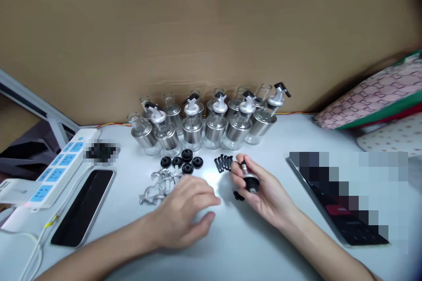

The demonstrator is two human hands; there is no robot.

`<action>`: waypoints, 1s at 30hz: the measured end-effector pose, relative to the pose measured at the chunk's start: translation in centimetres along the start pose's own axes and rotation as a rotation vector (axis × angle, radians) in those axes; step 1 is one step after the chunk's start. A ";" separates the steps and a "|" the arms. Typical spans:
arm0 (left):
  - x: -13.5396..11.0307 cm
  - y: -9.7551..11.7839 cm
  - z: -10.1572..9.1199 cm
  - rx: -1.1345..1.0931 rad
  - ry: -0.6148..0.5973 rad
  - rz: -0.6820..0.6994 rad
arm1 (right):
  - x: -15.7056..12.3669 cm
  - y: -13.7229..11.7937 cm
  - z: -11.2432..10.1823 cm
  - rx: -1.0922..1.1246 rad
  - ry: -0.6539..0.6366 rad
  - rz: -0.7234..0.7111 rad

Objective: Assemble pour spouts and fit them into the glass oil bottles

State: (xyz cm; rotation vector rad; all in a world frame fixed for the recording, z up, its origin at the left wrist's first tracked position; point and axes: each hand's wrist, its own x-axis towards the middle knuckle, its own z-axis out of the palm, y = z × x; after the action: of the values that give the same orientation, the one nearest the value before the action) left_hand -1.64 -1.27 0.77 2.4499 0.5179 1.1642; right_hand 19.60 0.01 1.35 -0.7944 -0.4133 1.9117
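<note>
In my right hand (263, 191) is a bottle pourer (250, 180), a silver spout piece with a black ribbed stopper, gripped between the fingers. My left hand (187, 213) hovers with its fingers apart and nothing in them, beside a heap of silver spout parts (158, 189) that it partly covers. Several black ribbed stoppers (187, 155) lie just behind that heap. A row of small black levers (224, 163) rests left of my right hand. Further small black parts (238, 196) show beneath it, partly hidden.
Behind stand several glass bottles with steel bands (215, 129), the front ones mostly topped with pourers. At left are a power strip (56, 171) and a dark phone (84, 208). A tablet (343, 215), partly blurred, lies right. Rolled patterned fabric (372, 92) sits at the far right.
</note>
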 end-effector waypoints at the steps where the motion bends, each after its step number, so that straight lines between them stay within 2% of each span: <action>1: 0.5 -0.5 -1.0 0.153 0.100 0.045 | 0.0 -0.1 -0.1 -0.005 0.010 0.010; 4: 1.6 -2.8 -3.5 0.406 0.478 -0.103 | -0.1 -0.2 -0.2 -0.027 0.022 0.024; 5: 1.7 -3.6 -4.1 0.455 0.541 -0.155 | -0.2 -0.2 -0.1 -0.039 0.026 0.029; 8: 1.6 -5.9 -5.0 0.530 0.580 -0.236 | -0.5 -0.1 0.0 -0.093 0.023 0.049; 12: 1.2 -8.5 -4.9 0.489 0.441 -0.252 | -0.8 0.0 0.3 -0.147 -0.011 0.064; 14: 1.2 -9.5 -4.9 0.450 0.422 -0.276 | -0.7 0.0 0.4 -0.160 -0.015 0.063; 18: 1.6 -10.7 -5.2 0.440 0.368 -0.246 | -0.5 -0.2 0.2 -0.191 0.001 0.020; 21: 1.8 -10.6 -5.5 0.493 0.350 -0.215 | -0.5 -0.2 0.1 -0.210 -0.006 0.007; 23: 1.8 -10.3 -6.0 0.594 0.413 -0.145 | -0.5 -0.2 0.2 -0.222 -0.009 0.001; 26: 1.8 -9.7 -7.4 0.758 0.672 -0.008 | -0.6 -0.2 0.3 -0.234 0.000 -0.013; 27: 1.8 -9.7 -7.9 0.754 0.768 -0.033 | -0.6 -0.3 0.3 -0.239 0.004 -0.016; 28: 1.8 -9.7 -8.4 0.700 0.840 -0.114 | -0.7 -0.3 0.3 -0.246 0.006 -0.019; 30: 1.8 -10.1 -9.1 0.535 0.924 -0.253 | -0.6 -0.3 0.3 -0.265 0.006 -0.027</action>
State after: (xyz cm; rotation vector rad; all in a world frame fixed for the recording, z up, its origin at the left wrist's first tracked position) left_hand -9.42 9.91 2.39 1.9619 1.5031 2.2241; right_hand 19.78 -0.39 2.02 -0.9609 -0.6808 1.8515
